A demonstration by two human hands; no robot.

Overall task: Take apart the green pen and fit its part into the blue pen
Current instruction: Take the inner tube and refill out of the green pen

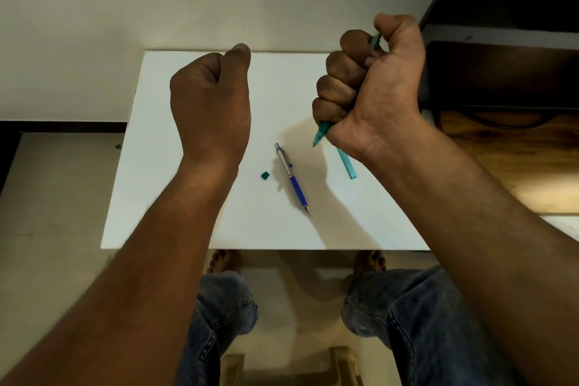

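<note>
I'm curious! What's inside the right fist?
A green pen: its tip sticks out below the right hand, its other end above. The fingers cover the middle.

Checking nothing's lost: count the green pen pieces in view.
3. A green pen body held in the right hand; a green tube by that wrist; a small green piece left of the blue pen. The left hand may hide more.

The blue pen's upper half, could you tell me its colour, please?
Silver; the blue pen shows best in the head view.
</note>
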